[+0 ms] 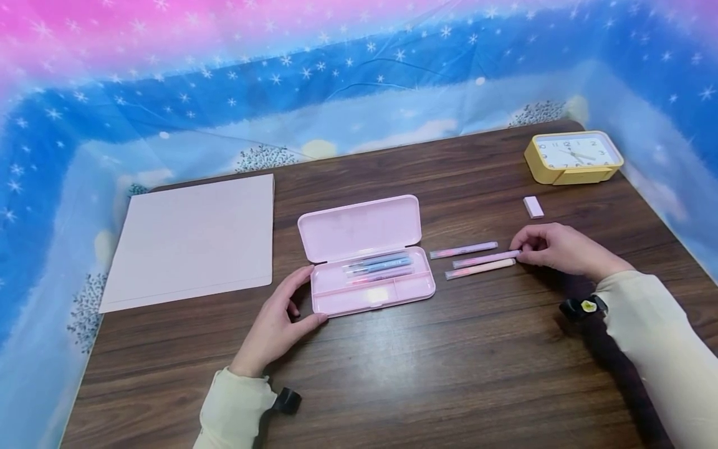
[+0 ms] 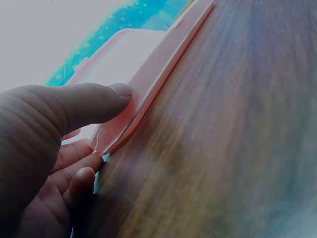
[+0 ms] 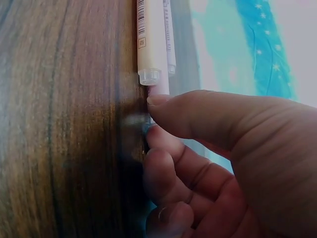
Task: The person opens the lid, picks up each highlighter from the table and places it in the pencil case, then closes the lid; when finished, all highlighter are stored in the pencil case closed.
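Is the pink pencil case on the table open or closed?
The pencil case is open: its lid is swung back on the far side, and pens are visible inside.

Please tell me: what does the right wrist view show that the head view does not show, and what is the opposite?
Only the right wrist view shows the barcode on the cream pen.

Only the head view shows the yellow clock, the eraser, the open pink pencil case, the pale flat sheet and the left hand.

Both show the right hand pinching the lilac pen, the cream pen beside it, the wooden table and the snowflake backdrop.
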Available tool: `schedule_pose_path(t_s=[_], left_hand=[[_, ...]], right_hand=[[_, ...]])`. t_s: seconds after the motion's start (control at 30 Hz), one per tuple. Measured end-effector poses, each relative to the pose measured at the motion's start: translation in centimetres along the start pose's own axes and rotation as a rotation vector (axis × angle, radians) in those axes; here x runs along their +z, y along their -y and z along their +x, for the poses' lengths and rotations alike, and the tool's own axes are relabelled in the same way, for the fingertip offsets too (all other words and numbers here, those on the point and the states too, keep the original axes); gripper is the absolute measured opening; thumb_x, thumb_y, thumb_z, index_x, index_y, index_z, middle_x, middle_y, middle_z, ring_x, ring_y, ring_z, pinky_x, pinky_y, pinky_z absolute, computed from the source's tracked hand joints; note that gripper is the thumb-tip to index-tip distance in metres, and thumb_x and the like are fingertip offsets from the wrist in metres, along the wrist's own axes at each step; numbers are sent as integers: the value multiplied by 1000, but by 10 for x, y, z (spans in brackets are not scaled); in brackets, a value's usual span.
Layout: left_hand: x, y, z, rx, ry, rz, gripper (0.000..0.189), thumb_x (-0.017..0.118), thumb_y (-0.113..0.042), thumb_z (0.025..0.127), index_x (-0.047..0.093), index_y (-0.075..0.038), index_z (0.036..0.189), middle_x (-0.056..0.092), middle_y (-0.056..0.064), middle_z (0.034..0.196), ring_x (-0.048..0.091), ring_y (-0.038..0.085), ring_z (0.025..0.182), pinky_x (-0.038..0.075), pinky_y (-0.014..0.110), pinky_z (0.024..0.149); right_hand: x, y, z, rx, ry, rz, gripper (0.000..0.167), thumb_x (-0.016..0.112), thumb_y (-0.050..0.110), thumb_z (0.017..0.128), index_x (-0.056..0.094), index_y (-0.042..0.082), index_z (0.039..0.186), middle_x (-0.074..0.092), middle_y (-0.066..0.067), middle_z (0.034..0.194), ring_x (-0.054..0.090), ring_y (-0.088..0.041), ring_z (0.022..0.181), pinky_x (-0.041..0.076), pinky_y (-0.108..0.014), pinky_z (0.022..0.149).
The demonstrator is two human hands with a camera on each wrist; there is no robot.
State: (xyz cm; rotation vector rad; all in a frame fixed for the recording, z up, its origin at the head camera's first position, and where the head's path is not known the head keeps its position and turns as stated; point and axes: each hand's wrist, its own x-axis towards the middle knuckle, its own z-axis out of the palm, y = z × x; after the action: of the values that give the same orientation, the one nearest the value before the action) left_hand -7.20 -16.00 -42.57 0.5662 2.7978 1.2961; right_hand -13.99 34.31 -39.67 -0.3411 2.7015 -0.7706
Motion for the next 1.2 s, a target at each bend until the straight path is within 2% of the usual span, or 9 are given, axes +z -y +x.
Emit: schedule_pose_path(t_s=[0.47, 0.9, 1.2], left_hand=[[-1, 0, 0, 4, -2, 7, 77, 82, -19, 81, 43, -14, 147, 48, 5, 148, 52, 16, 108, 47, 24, 71], [0, -1, -1, -12, 9, 1, 77, 82, -18, 81, 43, -15, 147, 48, 5, 148, 52, 17, 108, 47, 24, 71], [-1, -1, 0, -12, 10, 7, 77, 82, -20, 81, 43, -15, 147, 48, 5, 148, 51, 17, 109, 47, 24, 72]], right_hand=[[-1, -4, 2, 1, 8, 18, 7, 67, 19, 94, 66, 15, 100, 58, -1, 76, 53, -12, 65, 43, -27, 59], [-5, 0, -5, 37, 17, 56, 10, 68, 22, 94, 66, 16, 101, 60, -2, 79, 56, -14, 70, 44, -26, 63], [-13, 21, -8, -50, -55, 42, 5, 69, 21, 93, 67, 19, 96, 62, 0, 77, 56, -10, 69, 44, -25, 63]])
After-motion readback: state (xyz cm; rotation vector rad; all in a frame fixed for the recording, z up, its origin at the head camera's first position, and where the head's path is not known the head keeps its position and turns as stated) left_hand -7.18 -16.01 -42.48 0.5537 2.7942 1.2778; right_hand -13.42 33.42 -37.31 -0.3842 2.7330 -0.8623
